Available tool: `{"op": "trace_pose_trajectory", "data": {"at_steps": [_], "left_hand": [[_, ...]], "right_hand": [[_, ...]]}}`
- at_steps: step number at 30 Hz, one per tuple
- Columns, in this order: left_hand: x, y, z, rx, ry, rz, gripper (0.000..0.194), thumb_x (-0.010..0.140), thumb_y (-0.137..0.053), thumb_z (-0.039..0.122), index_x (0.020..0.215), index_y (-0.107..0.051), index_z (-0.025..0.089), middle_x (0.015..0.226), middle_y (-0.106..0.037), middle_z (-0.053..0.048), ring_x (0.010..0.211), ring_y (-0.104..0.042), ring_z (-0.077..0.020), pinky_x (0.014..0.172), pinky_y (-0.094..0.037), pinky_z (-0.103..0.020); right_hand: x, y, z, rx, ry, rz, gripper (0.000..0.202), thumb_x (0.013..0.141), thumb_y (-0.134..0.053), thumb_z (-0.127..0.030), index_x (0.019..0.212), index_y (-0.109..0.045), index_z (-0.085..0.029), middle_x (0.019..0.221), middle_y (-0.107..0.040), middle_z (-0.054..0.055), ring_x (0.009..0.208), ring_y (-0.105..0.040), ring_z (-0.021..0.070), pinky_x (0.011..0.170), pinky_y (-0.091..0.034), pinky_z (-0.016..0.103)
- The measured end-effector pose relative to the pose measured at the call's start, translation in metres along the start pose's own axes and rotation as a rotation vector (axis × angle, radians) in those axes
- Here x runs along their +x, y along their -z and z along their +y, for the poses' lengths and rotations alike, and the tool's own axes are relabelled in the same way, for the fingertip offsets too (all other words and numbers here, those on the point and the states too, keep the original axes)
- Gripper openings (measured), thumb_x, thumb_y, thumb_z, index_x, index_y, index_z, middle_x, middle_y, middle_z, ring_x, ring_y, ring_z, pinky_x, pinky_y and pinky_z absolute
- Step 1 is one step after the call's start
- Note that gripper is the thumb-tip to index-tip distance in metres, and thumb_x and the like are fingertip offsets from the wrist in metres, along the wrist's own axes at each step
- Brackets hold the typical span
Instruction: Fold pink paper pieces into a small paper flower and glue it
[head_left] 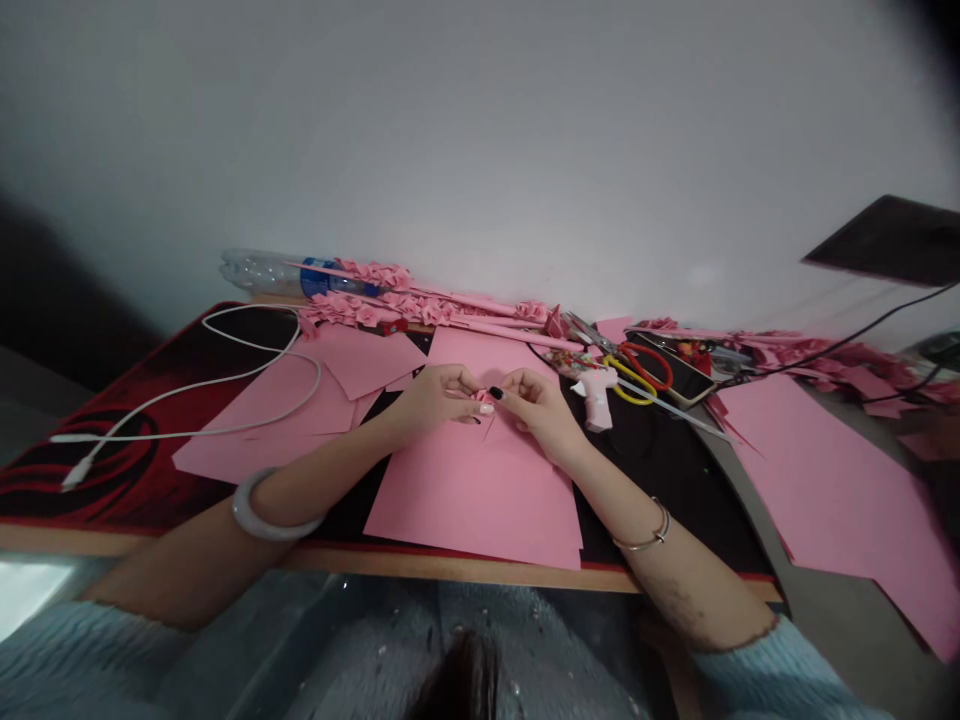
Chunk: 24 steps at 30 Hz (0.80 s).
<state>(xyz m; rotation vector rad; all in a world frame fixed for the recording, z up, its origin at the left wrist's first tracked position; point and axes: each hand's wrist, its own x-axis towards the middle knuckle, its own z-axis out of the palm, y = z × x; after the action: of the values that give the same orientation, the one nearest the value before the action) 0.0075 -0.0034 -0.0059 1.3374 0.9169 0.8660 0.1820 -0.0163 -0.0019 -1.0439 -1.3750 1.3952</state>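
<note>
Head view: left hand [441,402] and right hand [546,412] pinch a small paper flower [484,398] between them, maybe half made. Past the hands, pink paper flowers [360,308] look done; under the hands, a pink sheet [472,505] lies flat.

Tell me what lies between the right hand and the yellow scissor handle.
Between the right hand and the yellow scissor handle lies a pale pink glue gun, on the black mat. The head view shows it.
</note>
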Motion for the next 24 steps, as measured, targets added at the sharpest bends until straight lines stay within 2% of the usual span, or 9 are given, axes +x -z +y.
{"op": "trace_pose_trajectory", "data": {"at_steps": [6, 10, 12, 15, 18, 24], "left_hand": [[-0.0023, -0.0034, 0.0001, -0.019, 0.016, 0.003, 0.033, 0.055, -0.076, 0.029, 0.075, -0.055, 0.014, 0.07, -0.061, 0.001, 0.065, -0.061, -0.0107, 0.065, -0.054, -0.028], [-0.0023, -0.0042, -0.0014, -0.022, 0.006, -0.002, 0.031, 0.057, -0.075, 0.028, 0.074, -0.054, 0.014, 0.071, -0.062, 0.0, 0.067, -0.062, -0.0116, 0.065, -0.054, -0.029], [-0.002, -0.0046, -0.002, -0.023, 0.004, -0.006, 0.031, 0.057, -0.075, 0.028, 0.073, -0.053, 0.014, 0.071, -0.062, -0.001, 0.067, -0.063, -0.0122, 0.065, -0.054, -0.03], [-0.0019, -0.0051, -0.0018, -0.015, 0.003, -0.012, 0.032, 0.056, -0.076, 0.028, 0.072, -0.054, 0.013, 0.069, -0.062, -0.001, 0.065, -0.062, -0.0121, 0.064, -0.054, -0.03], [-0.0026, -0.0051, -0.0003, -0.013, -0.008, -0.026, 0.03, 0.056, -0.076, 0.027, 0.072, -0.055, 0.013, 0.068, -0.062, -0.001, 0.065, -0.062, -0.0118, 0.064, -0.055, -0.03], [-0.0023, -0.0036, 0.0011, -0.027, -0.004, -0.033, 0.029, 0.056, -0.076, 0.025, 0.072, -0.055, 0.013, 0.069, -0.064, -0.002, 0.065, -0.063, -0.012, 0.065, -0.055, -0.03]], "right_hand": [[-0.0024, -0.0055, 0.0016, -0.135, 0.085, 0.112, 0.021, 0.068, -0.066, -0.031, 0.067, -0.052, -0.015, 0.057, -0.05, -0.003, 0.049, -0.04, 0.0057, 0.046, -0.03, 0.02], [-0.0039, -0.0066, 0.0012, -0.142, 0.051, 0.149, 0.022, 0.067, -0.067, -0.032, 0.063, -0.053, -0.014, 0.052, -0.05, -0.003, 0.044, -0.037, 0.0049, 0.042, -0.025, 0.02], [-0.0039, -0.0055, 0.0007, -0.085, -0.018, 0.134, 0.026, 0.065, -0.069, -0.033, 0.06, -0.051, -0.015, 0.045, -0.044, -0.006, 0.038, -0.029, 0.0033, 0.037, -0.018, 0.019], [-0.0028, -0.0018, 0.0008, 0.031, -0.113, 0.045, 0.028, 0.063, -0.07, -0.034, 0.06, -0.049, -0.015, 0.04, -0.035, -0.009, 0.034, -0.021, 0.0019, 0.035, -0.011, 0.019], [-0.0012, 0.0016, 0.0016, 0.11, -0.151, -0.027, 0.027, 0.063, -0.071, -0.031, 0.059, -0.049, -0.015, 0.039, -0.034, -0.01, 0.034, -0.021, 0.0018, 0.036, -0.01, 0.019], [-0.001, 0.0017, -0.0022, 0.205, -0.192, -0.051, 0.029, 0.06, -0.073, -0.029, 0.057, -0.049, -0.015, 0.038, -0.034, -0.009, 0.035, -0.022, 0.0015, 0.036, -0.01, 0.019]]}}
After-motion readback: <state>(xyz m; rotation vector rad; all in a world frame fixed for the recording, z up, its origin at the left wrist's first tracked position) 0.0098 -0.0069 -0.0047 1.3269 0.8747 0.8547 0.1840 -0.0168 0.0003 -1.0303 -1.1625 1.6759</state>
